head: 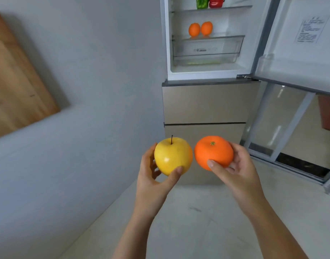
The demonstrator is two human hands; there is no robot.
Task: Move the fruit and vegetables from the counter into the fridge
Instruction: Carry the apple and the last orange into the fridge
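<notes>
Left hand [151, 176] clamped on 1 yellow apple [172, 156], right hand [239, 169] on 1 orange [213, 152]. In open fridge [207, 71]: 2 oranges [200, 29], 1 green pepper [202, 2], 1 red pepper [216, 1].

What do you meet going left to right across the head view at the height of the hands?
Left hand → yellow apple held in it → orange → right hand holding the orange.

Upper fridge shelf [222, 8]: green pepper [202, 2], red pepper [216, 1]. Lower shelf [225, 36]: two oranges [194, 29].
</notes>
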